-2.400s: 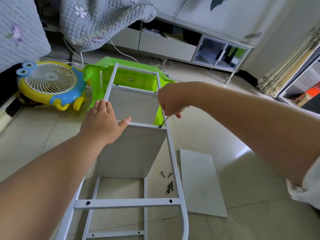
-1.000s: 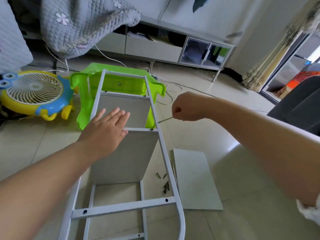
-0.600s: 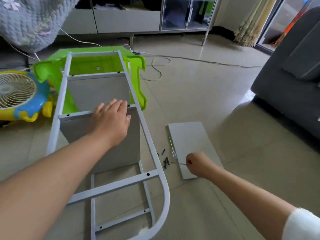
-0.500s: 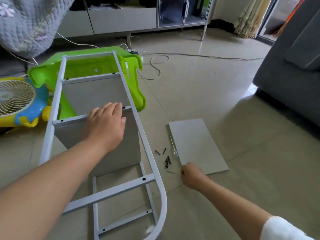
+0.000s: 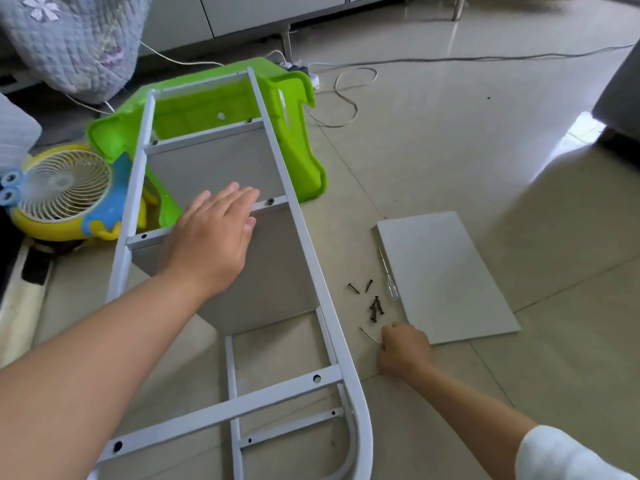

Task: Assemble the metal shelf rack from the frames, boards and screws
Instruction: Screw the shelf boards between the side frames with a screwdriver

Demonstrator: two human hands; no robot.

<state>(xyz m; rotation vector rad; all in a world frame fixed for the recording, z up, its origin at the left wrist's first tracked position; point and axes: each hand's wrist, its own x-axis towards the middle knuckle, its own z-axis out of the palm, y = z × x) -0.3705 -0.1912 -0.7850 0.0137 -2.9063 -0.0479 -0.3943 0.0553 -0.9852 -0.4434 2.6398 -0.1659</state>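
Note:
The white metal frame (image 5: pixel 313 271) lies across the floor with two grey boards standing inside it. My left hand (image 5: pixel 214 244) rests flat, fingers apart, on the crossbar (image 5: pixel 149 235) over the nearer board (image 5: pixel 273 271). A screw head (image 5: pixel 270 201) sits in that crossbar's right end. My right hand (image 5: pixel 403 348) is down on the floor, fist closed on a thin metal tool (image 5: pixel 369 336) whose tip pokes out to the left. Several black screws (image 5: pixel 374 306) lie just beyond it. A loose grey board (image 5: pixel 446 275) lies flat to the right, with a clear-handled screwdriver (image 5: pixel 389 278) along its left edge.
A green plastic stool (image 5: pixel 298 133) props the frame's far end. A yellow and blue fan (image 5: pixel 62 192) stands at the left. White cables (image 5: pixel 346 98) trail over the tiles behind. A grey quilt (image 5: pixel 76 39) hangs at the top left, and a dark sofa edge (image 5: pixel 620 98) is at the right.
My right hand left the crossbar's right end and dropped to the floor beside the screws, still holding the thin tool. My left hand stayed on the crossbar. The view tilted down.

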